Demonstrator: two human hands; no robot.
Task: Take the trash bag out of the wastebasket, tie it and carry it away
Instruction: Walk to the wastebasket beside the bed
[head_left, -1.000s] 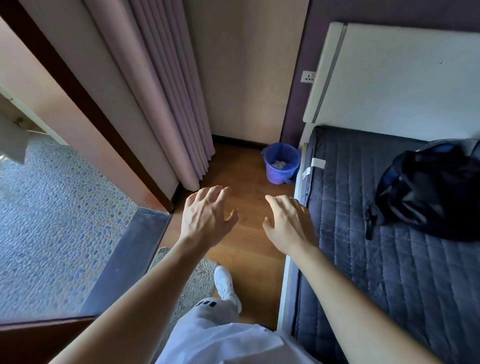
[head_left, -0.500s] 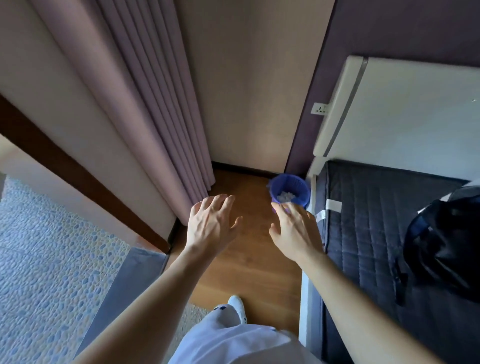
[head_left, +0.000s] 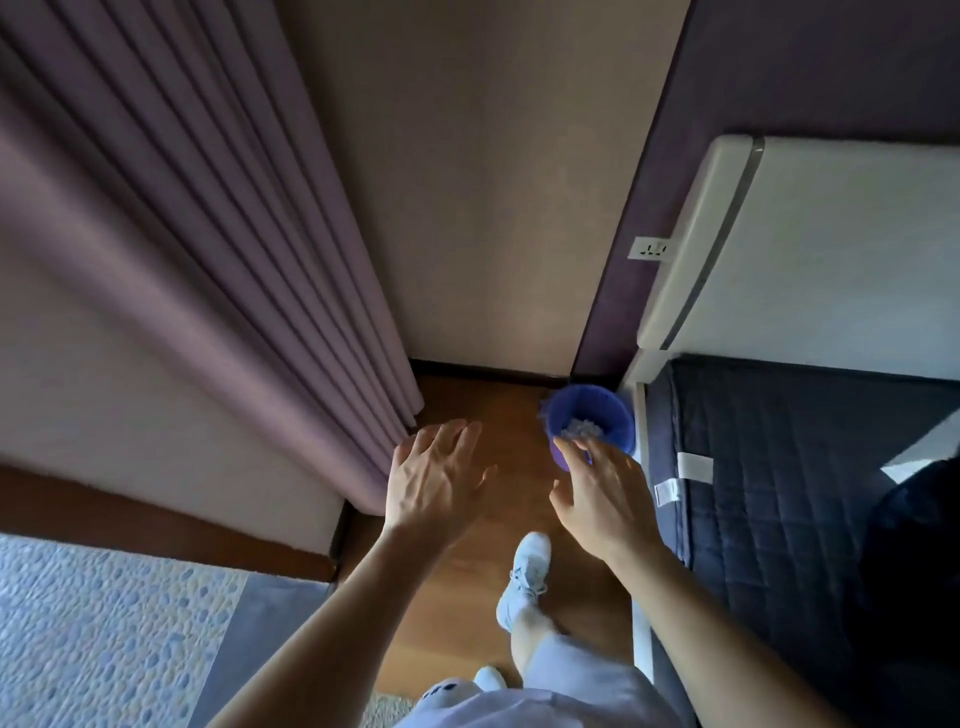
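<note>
A small blue plastic wastebasket (head_left: 602, 410) stands on the wooden floor in the corner, against the bed frame. Crumpled white trash (head_left: 579, 428) lies inside it; I cannot make out a bag liner. My right hand (head_left: 602, 493) is stretched out, fingers spread, its fingertips overlapping the basket's near rim in the view. My left hand (head_left: 436, 478) is held out to the left of the basket, open and holding nothing, over bare floor beside the curtain.
A pleated mauve curtain (head_left: 234, 260) hangs on the left. A bed with a dark quilted mattress (head_left: 779, 467) and white headboard (head_left: 831, 244) fills the right, with a black bag (head_left: 924, 551) on it. My white shoe (head_left: 524, 577) steps on the narrow wooden floor (head_left: 467, 597).
I have walked toward the corner, so the wastebasket is much nearer. Both hands stay outstretched and open, and the right hand now reaches the basket's rim.
</note>
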